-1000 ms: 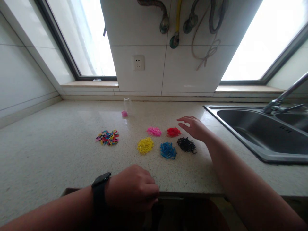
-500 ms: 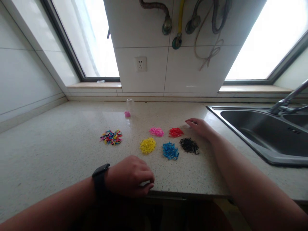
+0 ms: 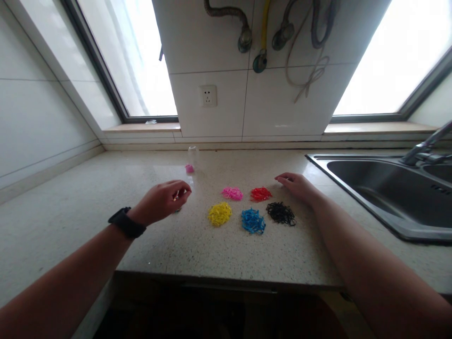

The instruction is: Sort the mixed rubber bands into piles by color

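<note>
Five sorted piles of small rubber bands lie on the speckled counter: pink, red, yellow, blue and black. My left hand, a black watch on its wrist, hovers left of the pink and yellow piles with its fingers curled together and pointing down. It covers the spot where the mixed-colour pile lies. Whether the fingers hold a band is hidden. My right hand rests flat on the counter just right of the red pile, fingers stretched out and holding nothing.
A small clear bottle and a pink cap stand near the back wall. A steel sink with a tap fills the right side. A wall socket and hoses hang above. The counter's front edge runs below my arms.
My left hand has left the counter's front edge and moved forward over the mixed-colour pile, hiding it. My right hand has settled flat beside the red pile. The view shifted slightly.
</note>
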`<state>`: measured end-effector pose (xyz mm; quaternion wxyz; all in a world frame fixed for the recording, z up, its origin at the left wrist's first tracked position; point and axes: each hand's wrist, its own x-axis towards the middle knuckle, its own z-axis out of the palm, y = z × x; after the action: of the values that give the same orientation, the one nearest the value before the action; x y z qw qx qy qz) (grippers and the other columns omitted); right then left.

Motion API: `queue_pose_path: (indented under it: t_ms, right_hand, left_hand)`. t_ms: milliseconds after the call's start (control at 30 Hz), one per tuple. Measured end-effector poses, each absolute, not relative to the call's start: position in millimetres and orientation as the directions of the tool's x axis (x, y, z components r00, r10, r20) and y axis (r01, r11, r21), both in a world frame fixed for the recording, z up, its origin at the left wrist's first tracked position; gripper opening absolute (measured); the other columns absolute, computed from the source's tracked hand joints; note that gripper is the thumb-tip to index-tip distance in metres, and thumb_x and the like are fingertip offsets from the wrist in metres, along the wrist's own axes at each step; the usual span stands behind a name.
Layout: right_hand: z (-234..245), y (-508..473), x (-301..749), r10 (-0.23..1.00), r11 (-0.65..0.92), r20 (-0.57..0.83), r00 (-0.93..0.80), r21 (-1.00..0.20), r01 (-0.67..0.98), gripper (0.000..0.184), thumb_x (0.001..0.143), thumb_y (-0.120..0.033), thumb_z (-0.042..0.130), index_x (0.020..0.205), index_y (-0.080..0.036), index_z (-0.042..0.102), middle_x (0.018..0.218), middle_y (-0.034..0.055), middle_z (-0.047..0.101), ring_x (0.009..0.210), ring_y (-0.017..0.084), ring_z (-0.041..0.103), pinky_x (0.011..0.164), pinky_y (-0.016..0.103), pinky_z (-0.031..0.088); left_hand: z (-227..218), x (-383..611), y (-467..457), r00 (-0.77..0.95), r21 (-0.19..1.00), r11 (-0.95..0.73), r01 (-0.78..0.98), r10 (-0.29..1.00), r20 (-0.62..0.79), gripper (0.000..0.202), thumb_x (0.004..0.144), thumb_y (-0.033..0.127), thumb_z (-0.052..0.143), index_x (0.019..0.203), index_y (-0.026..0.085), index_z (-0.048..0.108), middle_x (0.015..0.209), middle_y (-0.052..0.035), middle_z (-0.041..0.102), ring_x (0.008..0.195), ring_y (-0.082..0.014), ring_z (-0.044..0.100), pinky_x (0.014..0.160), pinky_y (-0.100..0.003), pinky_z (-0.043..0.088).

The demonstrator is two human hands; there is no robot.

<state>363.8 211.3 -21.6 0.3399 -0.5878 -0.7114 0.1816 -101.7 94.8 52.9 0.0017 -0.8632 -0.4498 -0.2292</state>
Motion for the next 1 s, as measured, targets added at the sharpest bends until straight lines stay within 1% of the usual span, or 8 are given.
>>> queue_pose_path:
  t_ms: [133,233,433,500,600,700,900,1000]
  right_hand:
    - [-22.1,212.8,364.5,0.961,0.24,0.264,-0.079,-0.662,0.71,0.04,0.086,-0.053,0.057,0.098,-0.02,0.076,0.095,0.0082,0.076,0.083,0.023,0.065,0.078,0.037,0.049]
    - [-22.5,213.8,364.1,0.964,0.233,0.255,-0.076,-0.674,0.701,0.039,0.085,-0.052,0.057,0.098,-0.021,0.076,0.098,0.0077,0.076,0.087,0.023,0.065,0.082,0.037,0.049]
    - [-19.9,211.7,362.7,0.971,0.213,0.225,-0.079,-0.674,0.707,0.037,0.085,-0.05,0.056,0.096,-0.022,0.076,0.095,0.0075,0.076,0.086,0.024,0.066,0.082,0.037,0.05]
    - [-19.8,211.5,363.1,0.974,0.205,0.213,-0.08,-0.667,0.716,0.037,0.085,-0.051,0.056,0.097,-0.021,0.076,0.096,0.0076,0.076,0.085,0.024,0.066,0.082,0.037,0.05]
    - [-20.4,211.6,363.9,0.976,0.195,0.205,-0.075,-0.664,0.722,0.039,0.085,-0.052,0.056,0.098,-0.02,0.076,0.096,0.0079,0.075,0.086,0.024,0.066,0.082,0.037,0.049]
    - [-20.1,211.1,363.9,0.977,0.187,0.205,-0.065,-0.658,0.729,0.038,0.085,-0.051,0.057,0.097,-0.021,0.076,0.095,0.0077,0.075,0.086,0.024,0.066,0.081,0.037,0.05]
    - [-18.6,210.1,362.6,0.978,0.185,0.194,-0.073,-0.657,0.731,0.036,0.085,-0.05,0.057,0.096,-0.021,0.076,0.095,0.0076,0.076,0.085,0.024,0.066,0.08,0.037,0.05]
    - [-19.6,210.7,363.0,0.977,0.189,0.199,-0.074,-0.66,0.727,0.035,0.085,-0.049,0.057,0.096,-0.022,0.076,0.095,0.0077,0.076,0.086,0.024,0.066,0.081,0.037,0.051]
  left_hand:
    - [41.3,-142.0,120.7,0.297,0.186,-0.405,0.895,0.853,0.429,0.029,0.097,0.038,0.049,0.091,0.016,0.067,0.078,-0.0024,0.065,0.066,-0.0131,0.053,0.064,-0.025,0.038]
    - [31.8,-171.8,135.8,0.188,0.208,-0.277,0.938,0.911,0.367,0.038,0.095,0.047,0.047,0.09,0.017,0.069,0.069,-0.0009,0.063,0.058,-0.0137,0.052,0.059,-0.026,0.035]
    - [23.5,-202.2,146.2,0.258,0.293,-0.293,0.91,0.954,0.152,0.044,0.09,0.057,0.049,0.096,0.02,0.072,0.061,0.0007,0.059,0.056,-0.0142,0.051,0.054,-0.025,0.034]
    - [21.5,-205.4,147.3,0.281,0.294,-0.302,0.907,0.953,0.113,0.044,0.089,0.056,0.05,0.101,0.021,0.073,0.065,-0.0001,0.061,0.059,-0.0145,0.052,0.056,-0.024,0.037]
    - [17.2,-208.0,150.2,0.328,0.291,-0.34,0.894,0.94,0.092,0.04,0.089,0.052,0.052,0.107,0.022,0.073,0.083,-0.0026,0.068,0.067,-0.0147,0.056,0.063,-0.025,0.043]
    - [12.8,-207.8,153.3,0.38,0.285,-0.39,0.875,0.92,0.094,0.038,0.091,0.049,0.052,0.11,0.023,0.073,0.096,-0.0044,0.068,0.072,-0.0148,0.058,0.069,-0.026,0.046]
    - [10.5,-198.3,151.9,0.423,0.275,-0.437,0.856,0.899,0.112,0.039,0.095,0.042,0.048,0.123,0.025,0.07,0.106,-0.0064,0.063,0.082,-0.0162,0.062,0.077,-0.028,0.048]
    - [11.6,-192.8,149.5,0.408,0.249,-0.423,0.871,0.906,0.113,0.038,0.095,0.04,0.047,0.12,0.026,0.072,0.106,-0.0067,0.063,0.082,-0.0167,0.063,0.078,-0.029,0.048]
